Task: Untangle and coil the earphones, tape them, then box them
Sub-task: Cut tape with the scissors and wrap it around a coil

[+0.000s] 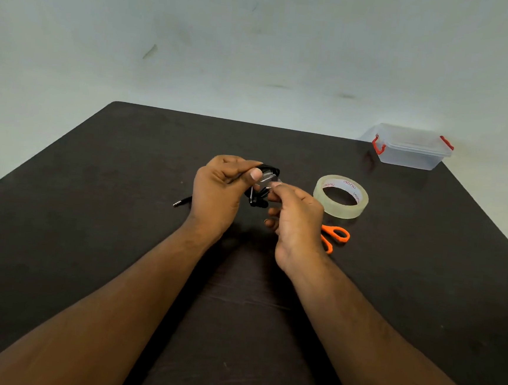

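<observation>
Head view: caught mid-taping, above the middle of the dark desk (91, 209). Left hand (219, 189) curled round the black earphones (260, 190), bundle already coiled, thumb pressed on top, earbuds dangling below, plug poking out to the left near the desk surface. Right hand (296, 220) just beside it, fingertips pinching a short clear strip of tape (271, 177) laid across the top of the coil. Both grips closed, then: left on the coil, right on the strip.

Judged as the taping step, coiling done, boxing not yet begun. Next move called for wrapping the strip fully round the bundle and pressing it down, without letting the loops spring loose. Hard to tell how much of the strip was already stuck.

Tape roll (341, 196) flat on the desk to the right, orange scissors (334, 237) just in front of it. Clear box (411, 147) with red clips at the far right corner, well apart, lid apparently on, so needing opening first.
</observation>
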Available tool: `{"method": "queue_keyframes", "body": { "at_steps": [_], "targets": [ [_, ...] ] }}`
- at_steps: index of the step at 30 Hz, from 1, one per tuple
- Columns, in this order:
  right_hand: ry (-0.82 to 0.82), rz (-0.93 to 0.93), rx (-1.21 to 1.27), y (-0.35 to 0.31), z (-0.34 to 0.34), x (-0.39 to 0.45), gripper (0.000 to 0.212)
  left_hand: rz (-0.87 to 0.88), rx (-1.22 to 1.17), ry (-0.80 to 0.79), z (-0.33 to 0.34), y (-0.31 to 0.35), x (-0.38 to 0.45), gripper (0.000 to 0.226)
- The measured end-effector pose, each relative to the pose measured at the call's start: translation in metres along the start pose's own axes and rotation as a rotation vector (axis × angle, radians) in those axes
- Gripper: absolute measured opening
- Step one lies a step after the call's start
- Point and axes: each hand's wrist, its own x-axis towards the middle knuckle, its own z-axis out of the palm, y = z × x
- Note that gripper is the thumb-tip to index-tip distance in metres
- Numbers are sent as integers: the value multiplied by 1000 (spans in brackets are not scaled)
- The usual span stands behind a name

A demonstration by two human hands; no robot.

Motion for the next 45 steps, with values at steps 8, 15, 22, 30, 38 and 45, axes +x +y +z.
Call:
{"method": "queue_keyframes", "body": {
  "at_steps": [8, 15, 22, 30, 38, 45],
  "targets": [
    [29, 88, 77, -1, 4, -4, 6, -1, 57, 16, 3, -4, 0, 23],
    [-6, 114, 155, -3, 6, -9, 13, -14, 37, -41, 4, -1, -4, 22],
    [-60, 117, 219, -3, 5, -9, 12, -137, -72, -64, 1, 4, -1, 39],
    [-138, 84, 204, 1, 5, -6, 9, -449, -332, -183, -10, 2, 8, 50],
    [-196, 97, 198, 0, 2, 0, 19, -431, -403, -201, -11, 5, 10, 28],
    [-224, 85, 162, -4, -1, 1, 18, -148, -213, -74, -8, 3, 6, 18]
  ]
}}
